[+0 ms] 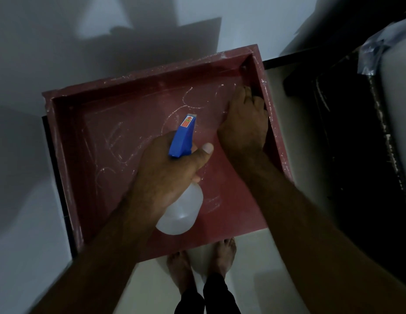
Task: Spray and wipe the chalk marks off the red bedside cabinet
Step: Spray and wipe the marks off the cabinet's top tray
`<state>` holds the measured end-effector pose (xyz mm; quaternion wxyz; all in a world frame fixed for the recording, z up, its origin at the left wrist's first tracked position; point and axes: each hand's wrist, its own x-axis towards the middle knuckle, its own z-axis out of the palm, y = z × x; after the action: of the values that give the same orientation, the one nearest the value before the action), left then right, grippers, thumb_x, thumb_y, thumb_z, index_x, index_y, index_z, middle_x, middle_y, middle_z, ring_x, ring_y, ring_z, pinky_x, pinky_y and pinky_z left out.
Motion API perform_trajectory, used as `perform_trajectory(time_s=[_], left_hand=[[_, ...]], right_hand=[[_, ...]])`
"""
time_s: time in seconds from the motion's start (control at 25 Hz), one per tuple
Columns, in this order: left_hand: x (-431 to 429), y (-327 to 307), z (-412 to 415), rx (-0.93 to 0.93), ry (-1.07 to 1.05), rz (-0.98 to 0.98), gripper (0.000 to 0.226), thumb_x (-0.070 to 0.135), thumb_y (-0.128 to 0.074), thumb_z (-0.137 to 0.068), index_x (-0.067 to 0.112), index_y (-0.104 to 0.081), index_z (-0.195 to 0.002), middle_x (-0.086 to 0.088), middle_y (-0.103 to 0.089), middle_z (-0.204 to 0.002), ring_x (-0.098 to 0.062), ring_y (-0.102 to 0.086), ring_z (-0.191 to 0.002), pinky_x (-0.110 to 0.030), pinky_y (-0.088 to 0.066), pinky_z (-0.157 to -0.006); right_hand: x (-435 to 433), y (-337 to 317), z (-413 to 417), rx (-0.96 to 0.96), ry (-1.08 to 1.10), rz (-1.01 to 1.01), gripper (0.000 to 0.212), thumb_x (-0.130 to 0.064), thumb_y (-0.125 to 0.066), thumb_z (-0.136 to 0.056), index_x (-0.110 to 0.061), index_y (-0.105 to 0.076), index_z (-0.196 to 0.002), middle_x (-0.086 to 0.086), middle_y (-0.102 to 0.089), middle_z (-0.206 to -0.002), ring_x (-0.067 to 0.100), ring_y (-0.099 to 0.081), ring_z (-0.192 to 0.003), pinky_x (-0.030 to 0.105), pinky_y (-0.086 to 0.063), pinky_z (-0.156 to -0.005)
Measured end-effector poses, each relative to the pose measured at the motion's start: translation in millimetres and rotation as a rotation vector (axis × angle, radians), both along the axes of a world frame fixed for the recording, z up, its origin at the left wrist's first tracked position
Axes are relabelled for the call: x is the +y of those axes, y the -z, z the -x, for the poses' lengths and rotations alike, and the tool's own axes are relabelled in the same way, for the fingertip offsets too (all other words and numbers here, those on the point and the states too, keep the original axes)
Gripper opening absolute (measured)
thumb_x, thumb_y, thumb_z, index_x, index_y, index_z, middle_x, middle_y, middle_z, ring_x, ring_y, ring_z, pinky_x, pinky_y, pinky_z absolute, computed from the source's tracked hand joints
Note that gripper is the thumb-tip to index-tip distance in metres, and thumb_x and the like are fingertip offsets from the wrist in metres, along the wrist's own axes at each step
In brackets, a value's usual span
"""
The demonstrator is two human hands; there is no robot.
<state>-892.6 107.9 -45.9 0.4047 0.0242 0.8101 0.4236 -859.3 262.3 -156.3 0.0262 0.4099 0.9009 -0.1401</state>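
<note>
Head view: chalk marks (120,146) cover red cabinet (134,105) top (dim room).

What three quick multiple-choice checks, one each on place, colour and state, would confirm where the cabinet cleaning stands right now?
1. Where is the right hand?
A. On the red recessed cabinet top, near its far right corner
B. On the floor
C. On the bottle

2. What colour is the trigger head of the translucent plastic spray bottle?
A. Green
B. Blue
C. Yellow

3. What state are the white chalk marks in?
A. All wiped away
B. Covered by paper
C. Visible across the top

Answers: 1 A, its fingers reach into that corner; 2 B, the blue head shows above the left hand gripping it; 3 C, scrawls show left and centre.
</note>
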Motion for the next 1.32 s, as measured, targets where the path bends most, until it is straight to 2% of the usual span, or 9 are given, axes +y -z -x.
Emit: perform_trajectory(time_s=[0.28, 0.44, 0.56, 0.72, 0.84, 1.04, 1.12, 1.2, 1.32], left_hand=[[-0.7, -0.1, 3.9, -0.006, 0.006, 0.022, 0.039, 0.042, -0.073, -0.086, 0.006, -0.059, -0.091, -0.015, -0.069, -0.074, -0.005, -0.067, -0.054, -0.005, -0.041, -0.045], [2.4, 1.8, 4.7, -0.008, 0.024, 0.029, 0.034, 0.045, -0.072, -0.086, 0.013, -0.058, -0.086, -0.001, -0.065, -0.066, -0.008, -0.07, -0.059, -0.016, -0.045, -0.054], [4.0, 2.1, 2.9, -0.004, 0.035, 0.02, 0.032, 0.044, -0.072, -0.086, 0.015, -0.057, -0.085, 0.0, -0.065, -0.066, -0.009, -0.07, -0.059, -0.01, -0.045, -0.049], [1.9, 2.4, 3.1, -0.002, 0.029, 0.001, 0.031, 0.042, -0.072, -0.086, 0.015, -0.057, -0.084, -0.001, -0.064, -0.067, -0.008, -0.069, -0.058, -0.006, -0.042, -0.048], [0.0, 3.4, 2.2, 0.011, 0.025, -0.005, 0.034, 0.041, -0.072, -0.087, 0.01, -0.058, -0.088, -0.006, -0.064, -0.069, -0.006, -0.069, -0.057, -0.004, -0.041, -0.047], [0.0, 1.5, -0.1, 0.009, 0.018, 0.002, 0.037, 0.043, -0.072, -0.086, 0.009, -0.058, -0.088, -0.01, -0.067, -0.073, -0.002, -0.066, -0.053, -0.003, -0.04, -0.046], [0.1, 0.4, -1.1, 0.013, 0.032, 0.002, 0.037, 0.043, -0.072, -0.087, 0.009, -0.058, -0.09, -0.011, -0.068, -0.074, -0.001, -0.065, -0.053, -0.003, -0.039, -0.046], [-0.8, -0.9, -1.9, 0.017, 0.033, 0.002, 0.038, 0.043, -0.072, -0.087, 0.008, -0.058, -0.091, -0.011, -0.068, -0.074, -0.002, -0.066, -0.053, -0.003, -0.039, -0.045], [-3.8, -1.7, -3.2, 0.025, 0.037, -0.003, 0.036, 0.042, -0.072, -0.087, 0.009, -0.058, -0.088, -0.009, -0.066, -0.072, -0.004, -0.068, -0.056, -0.003, -0.04, -0.046]], right_hand=[[-6.0, 2.8, -25.9, 0.092, 0.012, 0.015, 0.062, 0.001, -0.06, -0.077, 0.001, -0.05, -0.138, 0.019, -0.063, -0.133, 0.036, -0.058, -0.12, 0.053, -0.054, -0.097], [8.9, 5.7, 7.6, 0.121, 0.013, 0.012, 0.058, -0.001, -0.065, -0.078, -0.001, -0.053, -0.135, 0.017, -0.063, -0.135, 0.036, -0.059, -0.121, 0.05, -0.051, -0.1], [20.1, 5.6, 32.9, 0.15, -0.001, -0.005, 0.062, -0.012, -0.067, -0.089, -0.006, -0.045, -0.146, 0.014, -0.058, -0.144, 0.034, -0.054, -0.13, 0.047, -0.045, -0.107], [24.1, 5.0, 45.6, 0.128, -0.024, 0.014, 0.073, -0.014, -0.067, -0.087, -0.013, -0.038, -0.154, 0.011, -0.049, -0.154, 0.034, -0.043, -0.141, 0.05, -0.034, -0.115], [24.7, 0.9, 42.0, 0.17, -0.032, 0.038, 0.069, -0.01, -0.066, -0.087, -0.015, -0.042, -0.152, 0.009, -0.053, -0.151, 0.032, -0.045, -0.14, 0.049, -0.034, -0.112], [30.0, -3.3, 18.9, 0.228, -0.202, 0.169, 0.07, 0.0, -0.067, -0.082, -0.017, -0.049, -0.148, 0.006, -0.06, -0.141, 0.029, -0.052, -0.133, 0.046, -0.039, -0.102], [29.0, -5.7, 15.4, 0.249, -0.156, 0.175, 0.072, 0.002, -0.068, -0.077, -0.016, -0.05, -0.145, 0.008, -0.063, -0.134, 0.032, -0.056, -0.126, 0.044, -0.042, -0.099], [21.1, -6.8, 15.6, 0.247, -0.124, 0.183, 0.072, 0.003, -0.067, -0.077, -0.015, -0.05, -0.145, 0.007, -0.064, -0.132, 0.031, -0.058, -0.123, 0.036, -0.035, -0.09], [14.3, -5.2, 5.7, 0.221, -0.263, 0.227, 0.075, 0.004, -0.066, -0.079, -0.015, -0.05, -0.149, 0.007, -0.063, -0.139, 0.03, -0.056, -0.13, 0.031, -0.029, -0.09]])
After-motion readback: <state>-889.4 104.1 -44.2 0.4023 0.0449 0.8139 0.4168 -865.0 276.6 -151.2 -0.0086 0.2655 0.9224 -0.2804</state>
